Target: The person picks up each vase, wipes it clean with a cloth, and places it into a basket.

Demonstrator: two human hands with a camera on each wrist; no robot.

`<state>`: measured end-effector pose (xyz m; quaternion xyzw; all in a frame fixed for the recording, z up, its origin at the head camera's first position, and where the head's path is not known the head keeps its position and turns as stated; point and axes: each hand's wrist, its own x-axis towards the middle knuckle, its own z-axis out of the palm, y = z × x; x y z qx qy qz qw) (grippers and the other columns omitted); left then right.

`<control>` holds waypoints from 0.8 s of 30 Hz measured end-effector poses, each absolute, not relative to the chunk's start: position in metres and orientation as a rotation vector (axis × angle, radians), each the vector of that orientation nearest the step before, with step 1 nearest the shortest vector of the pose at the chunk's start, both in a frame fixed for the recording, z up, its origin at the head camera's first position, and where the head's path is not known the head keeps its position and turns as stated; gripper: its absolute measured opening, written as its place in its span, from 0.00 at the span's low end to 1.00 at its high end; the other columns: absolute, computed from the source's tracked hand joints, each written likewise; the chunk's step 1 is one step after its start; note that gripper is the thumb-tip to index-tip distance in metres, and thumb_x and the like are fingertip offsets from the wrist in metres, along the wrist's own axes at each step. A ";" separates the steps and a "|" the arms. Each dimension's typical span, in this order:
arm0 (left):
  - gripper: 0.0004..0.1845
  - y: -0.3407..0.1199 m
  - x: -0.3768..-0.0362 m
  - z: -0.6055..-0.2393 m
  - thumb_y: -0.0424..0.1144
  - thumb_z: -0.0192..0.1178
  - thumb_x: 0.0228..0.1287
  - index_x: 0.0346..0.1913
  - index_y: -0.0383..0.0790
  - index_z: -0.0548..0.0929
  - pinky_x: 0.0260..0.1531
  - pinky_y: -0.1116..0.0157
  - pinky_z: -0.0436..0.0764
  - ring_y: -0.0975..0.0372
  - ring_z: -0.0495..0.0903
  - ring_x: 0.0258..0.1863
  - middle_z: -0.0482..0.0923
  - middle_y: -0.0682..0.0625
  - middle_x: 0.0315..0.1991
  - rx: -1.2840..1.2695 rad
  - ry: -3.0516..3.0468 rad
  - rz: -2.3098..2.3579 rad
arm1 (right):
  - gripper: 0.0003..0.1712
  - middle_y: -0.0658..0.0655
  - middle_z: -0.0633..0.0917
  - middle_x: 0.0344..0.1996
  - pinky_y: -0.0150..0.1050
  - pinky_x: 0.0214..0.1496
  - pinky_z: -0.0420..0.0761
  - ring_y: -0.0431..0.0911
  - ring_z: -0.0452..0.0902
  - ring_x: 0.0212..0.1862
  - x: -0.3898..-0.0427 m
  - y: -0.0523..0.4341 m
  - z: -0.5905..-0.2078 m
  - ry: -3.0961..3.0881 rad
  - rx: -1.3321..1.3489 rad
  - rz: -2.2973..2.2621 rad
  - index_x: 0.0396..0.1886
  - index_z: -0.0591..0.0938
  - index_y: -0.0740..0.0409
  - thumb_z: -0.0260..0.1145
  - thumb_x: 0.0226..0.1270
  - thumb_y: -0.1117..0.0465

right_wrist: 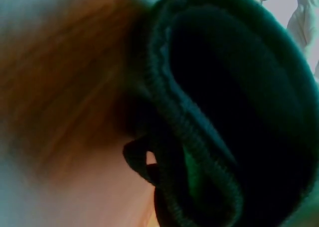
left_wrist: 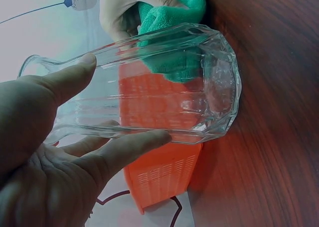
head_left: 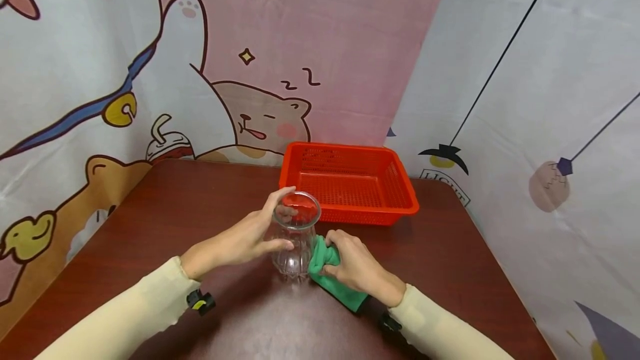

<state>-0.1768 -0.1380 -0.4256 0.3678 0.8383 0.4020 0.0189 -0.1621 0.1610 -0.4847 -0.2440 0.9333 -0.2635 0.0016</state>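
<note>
A dark red-brown table [head_left: 200, 199] shows streaky wood grain. Behind its far edge rises a pink wall panel [head_left: 350, 43], a sleeping cartoon bear [head_left: 272, 118] printed left of the middle. A yellow bell [head_left: 119, 110] sits beyond the far left corner, a duck [head_left: 30, 235] beside the left edge. Past the right edge, a pale wall [head_left: 550, 60] carries slanting dark lines [head_left: 505, 51]. Light leaves a whitish sheen [head_left: 280, 321] toward the near side.

1. We see a long cream left sleeve [head_left: 117, 315], lightly creased, its cuff ending at the wrist.
2. We see a matching cream right sleeve [head_left: 445, 321].
3. By the left cuff we make out a small, blocky black device [head_left: 194, 297] bearing a yellow-green mark [head_left: 199, 305].
4. By the right cuff we notice another dark device [head_left: 391, 323].
5. We find the left hand [head_left: 245, 238] and right hand [head_left: 356, 266] bare.
</note>
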 end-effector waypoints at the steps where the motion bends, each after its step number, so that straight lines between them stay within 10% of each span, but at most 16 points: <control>1: 0.63 -0.138 -0.177 -0.425 0.38 0.82 0.74 0.95 0.49 0.44 0.81 0.36 0.79 0.46 0.86 0.77 0.86 0.39 0.74 1.143 2.600 1.249 | 0.24 0.48 0.84 0.41 0.35 0.41 0.80 0.41 0.77 0.39 -0.162 0.161 -0.485 2.933 -0.765 -0.830 0.48 0.84 0.51 0.93 0.63 0.61; 24: 0.63 -0.138 -0.177 -0.424 0.38 0.81 0.75 0.95 0.49 0.44 0.80 0.37 0.80 0.46 0.86 0.77 0.86 0.38 0.74 1.159 2.594 1.256 | 0.23 0.47 0.88 0.47 0.34 0.43 0.77 0.40 0.76 0.41 -0.159 0.160 -0.485 2.934 -0.728 -0.909 0.52 0.86 0.51 0.92 0.65 0.61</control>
